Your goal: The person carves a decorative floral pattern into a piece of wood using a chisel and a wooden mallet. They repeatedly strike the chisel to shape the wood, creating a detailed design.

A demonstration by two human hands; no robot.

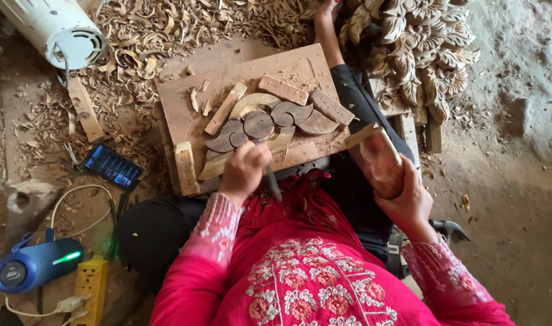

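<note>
Inspector: Left hand?
Clerk: Closed round a chisel, tip at the near edge of the carved wooden piece on the board.
Inspector: Right hand?
Clerk: Wrapped round a wooden mallet, right of the board, head raised clear of the chisel.

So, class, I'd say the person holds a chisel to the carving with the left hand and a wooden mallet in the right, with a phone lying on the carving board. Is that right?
Not quite. In the head view the phone lies on the floor beside the carving board, not on it. The rest holds: left hand on the chisel, right hand gripping the wooden mallet.
</note>
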